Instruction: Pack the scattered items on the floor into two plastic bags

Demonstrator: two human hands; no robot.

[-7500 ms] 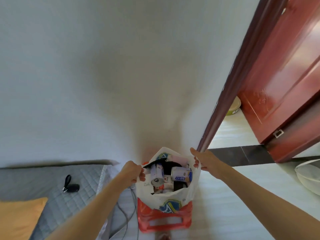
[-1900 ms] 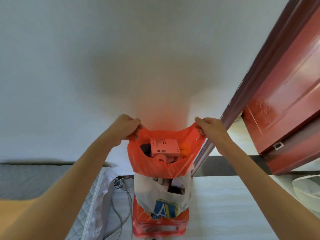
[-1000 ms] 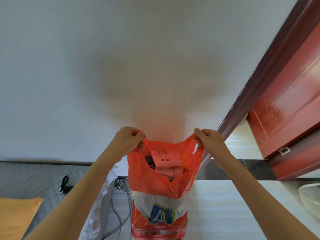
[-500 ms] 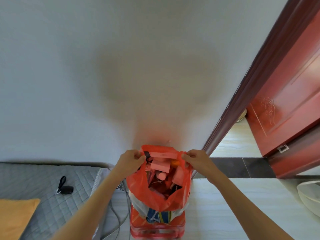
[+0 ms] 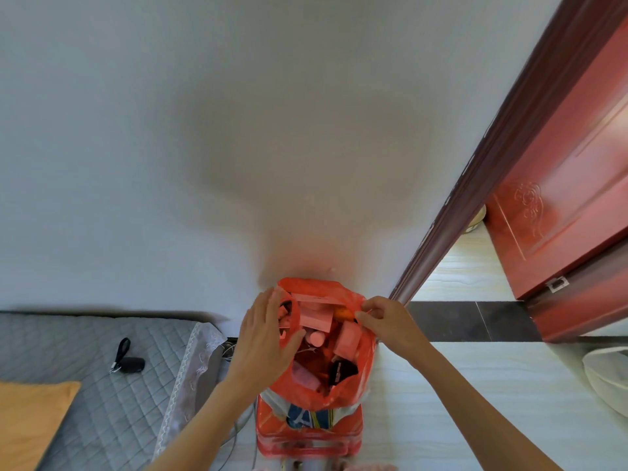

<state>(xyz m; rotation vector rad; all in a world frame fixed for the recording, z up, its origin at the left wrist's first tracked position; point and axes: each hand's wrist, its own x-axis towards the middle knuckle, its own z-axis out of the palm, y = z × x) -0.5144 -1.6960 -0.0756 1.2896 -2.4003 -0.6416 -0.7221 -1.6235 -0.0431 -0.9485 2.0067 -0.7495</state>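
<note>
A red plastic bag point(image 5: 353, 385) full of pink boxes and small items sits on top of a white bag with a blue logo point(image 5: 300, 418). Both bags rest on a red plastic stool point(image 5: 306, 443) against the wall. My left hand point(image 5: 266, 338) is spread with straight fingers over the red bag's left rim, beside its loose handle loop. My right hand point(image 5: 384, 317) pinches the red bag's right handle at the rim. Most of the white bag is hidden under the red one.
A bed with a grey quilted cover point(image 5: 85, 338) lies at left, carrying a black key fob point(image 5: 128, 363) and an orange pillow point(image 5: 30, 419). Cables point(image 5: 231, 350) hang between bed and stool. A dark door frame point(image 5: 475, 205), a red door point(image 5: 571, 185) and a white basin point(image 5: 608, 379) are at right.
The red bag has come down from chest height onto the white bag. My left hand has let go of its handle and opened out flat; my right hand keeps its pinch.
</note>
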